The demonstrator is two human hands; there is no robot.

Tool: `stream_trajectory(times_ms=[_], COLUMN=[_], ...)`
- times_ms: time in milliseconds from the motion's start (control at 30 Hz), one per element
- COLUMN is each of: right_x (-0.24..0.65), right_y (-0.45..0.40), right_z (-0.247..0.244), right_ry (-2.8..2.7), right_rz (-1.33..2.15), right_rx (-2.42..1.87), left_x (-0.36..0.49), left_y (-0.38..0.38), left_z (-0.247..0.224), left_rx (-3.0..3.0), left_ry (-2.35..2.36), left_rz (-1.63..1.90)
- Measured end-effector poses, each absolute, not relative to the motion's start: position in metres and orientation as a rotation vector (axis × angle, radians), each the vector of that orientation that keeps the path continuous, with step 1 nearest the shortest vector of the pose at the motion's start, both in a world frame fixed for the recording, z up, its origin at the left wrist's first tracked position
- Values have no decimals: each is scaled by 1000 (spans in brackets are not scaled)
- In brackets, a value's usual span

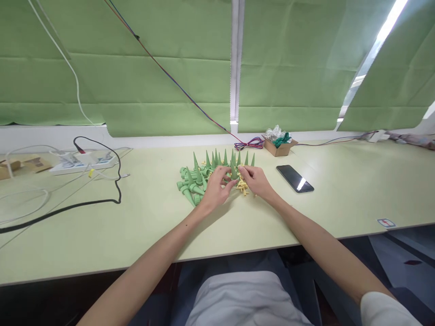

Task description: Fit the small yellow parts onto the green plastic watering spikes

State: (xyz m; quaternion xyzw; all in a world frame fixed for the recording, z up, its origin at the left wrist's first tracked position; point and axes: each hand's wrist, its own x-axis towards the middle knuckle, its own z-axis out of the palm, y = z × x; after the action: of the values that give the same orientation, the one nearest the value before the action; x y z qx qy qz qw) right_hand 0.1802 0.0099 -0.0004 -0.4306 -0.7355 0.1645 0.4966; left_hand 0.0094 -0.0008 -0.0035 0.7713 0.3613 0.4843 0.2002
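My left hand (218, 186) has its thumb and fingers closed around the base of a green plastic cone-shaped spike (234, 172), which points upward. Close by on the right, my right hand (257, 181) is pinched beside the cone; whatever lies between its fingertips is too small to make out. Small yellow plastic pieces (242, 187) are scattered on the table under and between the hands. Left of my left hand lies a heap of green spikes with ridged caps (187, 193). Behind the hands, several more green spikes (216, 158) stand upright in a loose group.
A black phone (295, 178) lies right of my hands. Behind it stands a small cardboard box (280, 148) holding clear plastic and green material. A coiled red-and-blue wire (249, 144) sits by the wall. On the left are a white power strip (83, 163) and a black cable (84, 202).
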Motion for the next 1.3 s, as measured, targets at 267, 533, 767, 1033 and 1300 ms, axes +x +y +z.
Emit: stream_trajectory(times_ms=[267, 533, 767, 1033, 1300], right_x=[178, 179, 179, 180, 180], right_y=[11, 9, 8, 6, 7], right_z=[-3, -2, -3, 0, 0], right_ry=[-1712, -1696, -1724, -1737, -1739], right_rz=[360, 365, 371, 326, 347], right_rx=[-1036, -1024, -1005, -1003, -1054], left_x=[11, 9, 12, 7, 10], left_y=[0, 1, 1, -8, -9], left_z=[0, 3, 6, 12, 9], left_rx=[2041, 1760, 1595, 1663, 2006], left_ry=[1133, 1103, 1006, 957, 1014], left_rz=[1417, 1230, 1136, 1034, 1194])
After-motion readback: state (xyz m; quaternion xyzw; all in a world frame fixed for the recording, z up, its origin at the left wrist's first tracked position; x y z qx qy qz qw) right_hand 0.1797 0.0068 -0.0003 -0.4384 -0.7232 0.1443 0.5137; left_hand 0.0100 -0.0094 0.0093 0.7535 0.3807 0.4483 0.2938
